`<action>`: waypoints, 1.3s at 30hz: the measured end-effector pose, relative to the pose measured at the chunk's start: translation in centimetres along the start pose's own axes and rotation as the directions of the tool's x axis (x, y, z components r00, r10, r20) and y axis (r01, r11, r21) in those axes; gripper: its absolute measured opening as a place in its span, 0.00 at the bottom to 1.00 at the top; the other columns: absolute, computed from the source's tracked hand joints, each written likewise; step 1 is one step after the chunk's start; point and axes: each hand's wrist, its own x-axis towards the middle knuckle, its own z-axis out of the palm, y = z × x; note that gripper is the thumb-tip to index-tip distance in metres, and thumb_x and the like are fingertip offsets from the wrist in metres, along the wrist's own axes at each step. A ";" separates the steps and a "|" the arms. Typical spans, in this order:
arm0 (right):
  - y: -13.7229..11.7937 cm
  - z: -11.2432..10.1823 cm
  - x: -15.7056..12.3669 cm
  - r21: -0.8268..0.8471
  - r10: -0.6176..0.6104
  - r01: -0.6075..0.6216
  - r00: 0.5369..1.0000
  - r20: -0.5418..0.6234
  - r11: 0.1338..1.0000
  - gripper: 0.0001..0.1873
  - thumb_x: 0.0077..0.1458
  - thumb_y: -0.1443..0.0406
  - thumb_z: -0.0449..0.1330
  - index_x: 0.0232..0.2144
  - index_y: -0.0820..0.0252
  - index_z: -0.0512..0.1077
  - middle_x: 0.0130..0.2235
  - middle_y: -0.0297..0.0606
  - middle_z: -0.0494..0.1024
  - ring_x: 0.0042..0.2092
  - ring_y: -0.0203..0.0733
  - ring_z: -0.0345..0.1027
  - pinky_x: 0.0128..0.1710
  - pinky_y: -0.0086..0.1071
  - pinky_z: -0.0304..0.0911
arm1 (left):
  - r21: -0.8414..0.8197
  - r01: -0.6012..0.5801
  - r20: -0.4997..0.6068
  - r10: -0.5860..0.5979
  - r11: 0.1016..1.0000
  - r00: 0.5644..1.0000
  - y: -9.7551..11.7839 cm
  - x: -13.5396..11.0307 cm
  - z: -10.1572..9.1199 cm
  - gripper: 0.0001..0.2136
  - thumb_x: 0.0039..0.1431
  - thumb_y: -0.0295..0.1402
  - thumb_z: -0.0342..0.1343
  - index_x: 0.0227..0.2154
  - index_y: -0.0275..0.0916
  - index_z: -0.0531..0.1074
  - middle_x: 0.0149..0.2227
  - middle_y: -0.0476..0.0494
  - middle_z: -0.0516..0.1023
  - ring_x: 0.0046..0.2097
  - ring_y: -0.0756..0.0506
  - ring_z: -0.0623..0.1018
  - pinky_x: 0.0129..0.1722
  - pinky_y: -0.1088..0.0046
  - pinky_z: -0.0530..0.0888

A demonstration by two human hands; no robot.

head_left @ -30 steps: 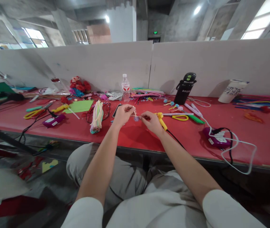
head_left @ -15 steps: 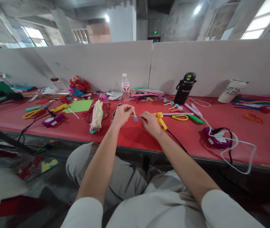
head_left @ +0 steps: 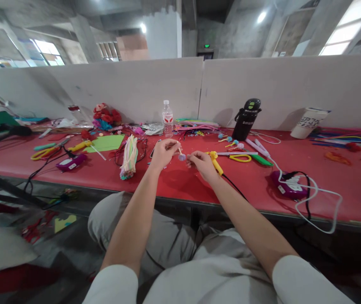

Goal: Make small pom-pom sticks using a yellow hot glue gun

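Left-hand grip [head_left: 163, 154], closed around the pale stem of a small purple-headed piece [head_left: 182, 157], over the red surface [head_left: 180, 183]. Right hand [head_left: 202, 163] just beside the piece; whether its fingertips meet cannot be told. Yellow glue gun [head_left: 216, 163] adjacent.

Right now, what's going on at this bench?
A person works with both hands at a red table. The left hand pinches the pale stem of a small purple-headed piece, head downward. The right hand is beside that head, slightly apart; I can't tell whether it holds anything. A yellow glue gun lies beside the right hand, and a bundle of pale strips lies off to the left.
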 end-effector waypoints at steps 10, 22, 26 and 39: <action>0.5 -0.1 0.2 -0.171 -0.055 0.048 0.998 -0.033 0.984 0.10 0.44 0.59 0.60 0.20 0.60 0.71 0.20 0.32 0.70 0.22 0.33 0.60 0.23 0.28 0.57 | 0.024 -0.036 0.013 0.035 0.999 0.999 -0.6 0.0 0.2 0.15 0.49 0.42 0.65 0.32 0.35 0.76 0.31 0.42 0.79 0.33 0.45 0.80 0.37 0.66 0.80; 1.1 -0.3 0.4 -0.123 0.006 -0.003 1.000 0.025 0.992 0.14 0.44 0.55 0.63 0.22 0.60 0.70 0.21 0.31 0.68 0.23 0.32 0.58 0.24 0.28 0.55 | 0.051 -0.021 0.033 0.020 0.998 0.999 -0.6 -0.1 0.4 0.16 0.49 0.43 0.65 0.32 0.35 0.76 0.31 0.42 0.79 0.34 0.45 0.80 0.37 0.65 0.80; 0.8 -0.2 0.3 -0.226 -0.074 0.090 0.994 0.081 0.970 0.17 0.48 0.50 0.61 0.25 0.59 0.70 0.21 0.30 0.66 0.23 0.33 0.57 0.24 0.29 0.53 | 0.029 -0.011 0.022 0.010 1.000 1.000 -0.8 0.0 0.2 0.15 0.50 0.43 0.64 0.32 0.35 0.76 0.30 0.42 0.79 0.34 0.45 0.80 0.37 0.64 0.80; 1.2 -0.3 -0.2 -0.517 -0.357 0.370 0.925 0.129 0.772 0.10 0.59 0.59 0.53 0.29 0.57 0.66 0.28 0.36 0.70 0.30 0.40 0.62 0.32 0.33 0.58 | 0.028 0.033 0.048 -0.035 0.999 0.998 -0.8 0.0 0.1 0.15 0.49 0.44 0.64 0.31 0.35 0.75 0.29 0.43 0.78 0.31 0.46 0.79 0.35 0.66 0.80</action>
